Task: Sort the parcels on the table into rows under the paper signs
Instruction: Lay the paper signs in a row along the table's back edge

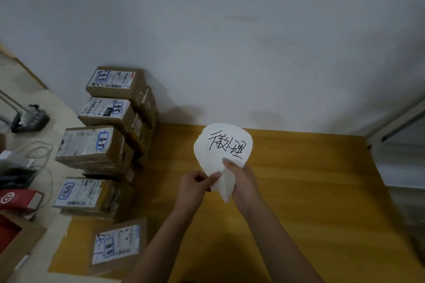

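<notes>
Far to my left a red box [16, 199] showed a white ring logo that I could not name. Along the left edge of the yellow table [299, 190] the parcels [92, 145] stood stacked in a line running from the wall toward me. None of them was in a row under any sign. Each carried a white shipping label with a blue-stamped frame. One label read "070"; the rest was too small to read.

My left hand [195, 185] pinched the lower edge of the paper sign [223, 145] between thumb and curled fingers. The sheet was held above the table, curled and crumpled at the bottom, with black handwritten Chinese characters facing me. I could not read them with confidence. My right hand [243, 179] gripped the same lower edge, thumb on top.

I judged this to be the sign-laying step, with sorting not yet begun. Next I needed to flatten the sheet and set it near the wall, leaving room below it for a row.
</notes>
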